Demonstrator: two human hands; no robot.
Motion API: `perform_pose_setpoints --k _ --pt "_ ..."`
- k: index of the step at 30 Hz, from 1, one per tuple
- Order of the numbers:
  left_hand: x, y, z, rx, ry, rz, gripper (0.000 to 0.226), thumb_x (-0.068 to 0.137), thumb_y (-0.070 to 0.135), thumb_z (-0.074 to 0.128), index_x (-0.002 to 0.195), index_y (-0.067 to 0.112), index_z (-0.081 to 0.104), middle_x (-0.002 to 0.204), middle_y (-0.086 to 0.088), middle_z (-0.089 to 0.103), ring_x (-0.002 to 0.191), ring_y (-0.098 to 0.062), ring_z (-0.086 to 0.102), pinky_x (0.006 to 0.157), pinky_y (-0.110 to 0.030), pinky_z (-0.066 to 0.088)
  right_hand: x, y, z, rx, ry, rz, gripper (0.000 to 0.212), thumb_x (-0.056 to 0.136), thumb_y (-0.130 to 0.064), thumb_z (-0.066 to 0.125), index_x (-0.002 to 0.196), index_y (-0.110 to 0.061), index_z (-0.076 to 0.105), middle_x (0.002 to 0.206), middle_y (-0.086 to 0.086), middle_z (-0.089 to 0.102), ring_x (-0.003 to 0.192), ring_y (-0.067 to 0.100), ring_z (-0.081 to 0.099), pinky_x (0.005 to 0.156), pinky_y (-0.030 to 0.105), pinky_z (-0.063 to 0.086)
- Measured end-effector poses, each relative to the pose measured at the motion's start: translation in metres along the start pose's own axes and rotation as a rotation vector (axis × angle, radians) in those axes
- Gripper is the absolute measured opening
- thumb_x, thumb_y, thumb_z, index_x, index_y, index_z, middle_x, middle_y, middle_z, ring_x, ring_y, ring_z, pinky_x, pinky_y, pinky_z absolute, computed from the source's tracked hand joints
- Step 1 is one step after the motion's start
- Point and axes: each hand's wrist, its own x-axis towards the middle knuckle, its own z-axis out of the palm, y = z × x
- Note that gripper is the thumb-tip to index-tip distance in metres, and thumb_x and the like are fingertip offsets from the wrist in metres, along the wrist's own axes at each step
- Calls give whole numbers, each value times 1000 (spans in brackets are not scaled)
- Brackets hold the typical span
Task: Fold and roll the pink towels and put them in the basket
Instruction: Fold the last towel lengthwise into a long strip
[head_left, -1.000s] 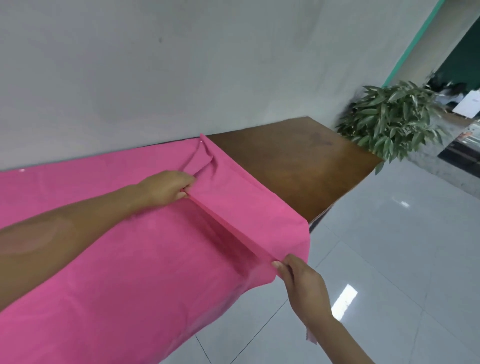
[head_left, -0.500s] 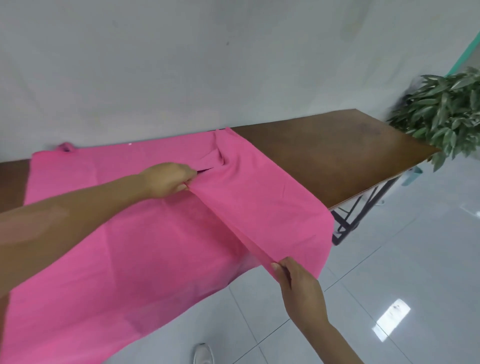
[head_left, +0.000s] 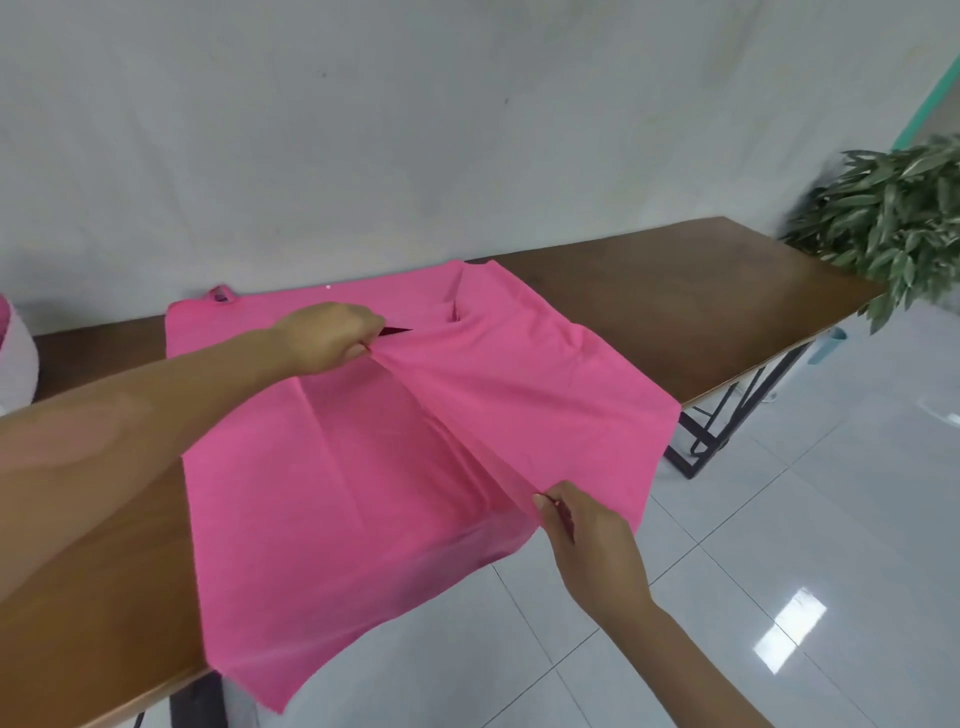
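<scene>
Pink towel (head_left: 363, 467), a thin soft cloth, lies spread over the long brown wooden tabletop (head_left: 675, 291), its near edge hanging off the front toward the pale tiled floor (head_left: 779, 519). My left hand (head_left: 327, 343) pinches the far end of a raised fold line, fingers curled tight on the cloth, and my right hand (head_left: 587, 540) pinches the near end of the same line just past the tabletop's front edge, thumb and forefinger closed on it. Between the two grips the fabric runs as a taut ridge, and the right-hand portion drapes over it. I judge this to be the first fold, with rolling and the basket yet to come. To do it well I should keep the tension even between both hands so the ridge stays straight, carry the flap leftward across the flat part, and line its edge with the left edge before letting go. The cloth bunches near the far right corner, so that wants smoothing, and the overhang may drag the towel off if I slacken. A white rounded container (head_left: 13, 358) at the far left may be the basket; I cannot tell.
</scene>
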Motion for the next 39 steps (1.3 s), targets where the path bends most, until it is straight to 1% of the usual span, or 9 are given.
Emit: perform_pose_setpoints --k 7,13,15,18,20,22,25,32,39 --pt "-54 -64 -33 -3 35 99 12 85 3 67 85 7 55 83 -12 59 73 -30 57 65 -37 43 -23 -100 45 25 59 -14 19 103 -35 52 86 -26 57 65 -14 52 56 12 46 50 21 33" --pt "-103 -110 -38 19 36 101 11 83 4 69 86 7 58 84 -14 62 75 -34 62 68 -42 50 -42 -164 91 18 83 -35 16 101 -32 57 88 -24 61 62 -14 46 58 11 46 53 25 38" --pt "-118 -121 -38 17 40 84 13 81 4 70 84 7 57 82 -12 62 74 -33 61 67 -41 50 -49 -180 104 27 56 -55 16 101 -32 57 88 -23 62 62 -16 45 59 9 46 54 24 38" --pt "-144 -136 -31 16 24 20 17 79 3 70 79 9 54 76 -10 60 70 -31 58 65 -34 41 -59 -196 124 32 -11 -92 16 102 -34 56 91 -25 62 62 -17 44 58 7 45 54 25 39" --pt "-160 -142 -22 9 -15 -39 16 79 3 67 77 10 52 73 -9 58 69 -32 58 63 -34 39 -64 -200 140 28 -95 -115 16 102 -35 55 93 -24 62 65 -15 49 57 6 46 55 28 42" --pt "-175 -146 -11 -10 -74 -134 6 81 2 63 81 6 59 78 -10 61 74 -34 60 64 -36 41 -68 -200 155 -23 -247 -145 18 103 -38 51 99 -24 62 78 -12 61 65 6 53 62 31 47" --pt "-192 -147 15 -5 -156 -179 22 83 5 60 102 8 70 98 -13 70 91 -32 65 80 -39 52 -72 -191 166 -181 -383 -191 26 102 -46 45 104 -26 62 95 -10 64 76 13 61 67 32 50" --pt "-205 -121 43 -28 -105 -204 16 91 15 59 102 14 71 105 -5 71 99 -29 63 84 -44 54 -37 -151 135 -180 -366 -186 20 103 -42 46 101 -29 62 93 -11 63 79 12 60 70 33 50" --pt "-186 -88 45 -28 -80 -348 15 93 19 59 101 15 71 105 -2 67 103 -25 60 87 -42 52 10 -106 94 -138 -369 -234 16 101 -38 49 96 -30 62 87 -12 63 78 10 60 69 34 50"
